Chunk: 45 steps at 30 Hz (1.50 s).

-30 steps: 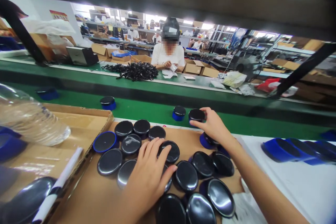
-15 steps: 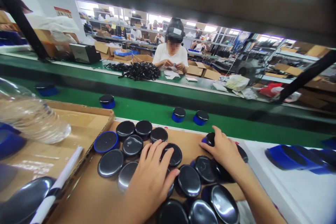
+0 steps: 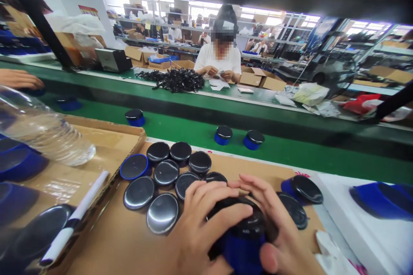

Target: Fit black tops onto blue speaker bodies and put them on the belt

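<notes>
My left hand (image 3: 204,219) curves over a cluster of round blue containers with glossy black lids, its fingertips on the black tops. My right hand (image 3: 279,223) cups the cluster from the other side, thumb near the front. Between the hands a blue container (image 3: 243,245) shows its blue side; how many others they enclose is hidden. To the left, several black-topped round pieces (image 3: 166,172) sit close together on the cardboard (image 3: 119,227). One piece (image 3: 134,166) there has a blue rim. Right of my right hand, a tilted blue container (image 3: 302,189) lies against a flatter black one (image 3: 292,210).
Blue containers (image 3: 254,139) stand on the green belt (image 3: 180,126). At left, a cardboard tray (image 3: 106,135) holds a clear bottle (image 3: 61,137) and a white marker (image 3: 77,215). White foam (image 3: 342,197) borders the right. A co-worker (image 3: 217,58) sits opposite; another person's hand (image 3: 21,79) reaches in.
My right hand has swept left and toward me, closing the containers in against my left hand. Another person's hand has appeared at the far left.
</notes>
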### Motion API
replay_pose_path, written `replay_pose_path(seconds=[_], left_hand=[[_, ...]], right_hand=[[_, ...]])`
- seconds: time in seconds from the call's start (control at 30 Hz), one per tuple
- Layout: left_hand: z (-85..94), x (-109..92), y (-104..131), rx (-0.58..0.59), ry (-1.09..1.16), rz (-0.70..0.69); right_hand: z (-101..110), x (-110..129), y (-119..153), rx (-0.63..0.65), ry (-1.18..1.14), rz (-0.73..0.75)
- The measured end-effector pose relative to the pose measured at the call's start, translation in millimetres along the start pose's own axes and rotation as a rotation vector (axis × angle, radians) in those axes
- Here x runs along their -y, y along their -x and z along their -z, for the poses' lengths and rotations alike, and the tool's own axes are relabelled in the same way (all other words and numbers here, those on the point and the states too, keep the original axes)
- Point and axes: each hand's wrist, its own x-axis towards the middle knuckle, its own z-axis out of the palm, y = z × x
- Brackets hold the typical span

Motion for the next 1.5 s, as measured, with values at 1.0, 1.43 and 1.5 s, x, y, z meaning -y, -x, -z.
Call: replay_pose_path(seconds=[1.0,1.43,1.5], left_hand=[[19.8,-16,-22,0.07,0.52,0.256],[21.1,-12,-21,0.215,0.484,0.377],[21.8,-13,-20,0.191,0.487,0.358]], right_hand=[[1,27,9,-0.375,0.513,0.204],[-4,24,6,-0.323,0.554,0.219],[-1,24,5,-0.353,0.553,0.179]])
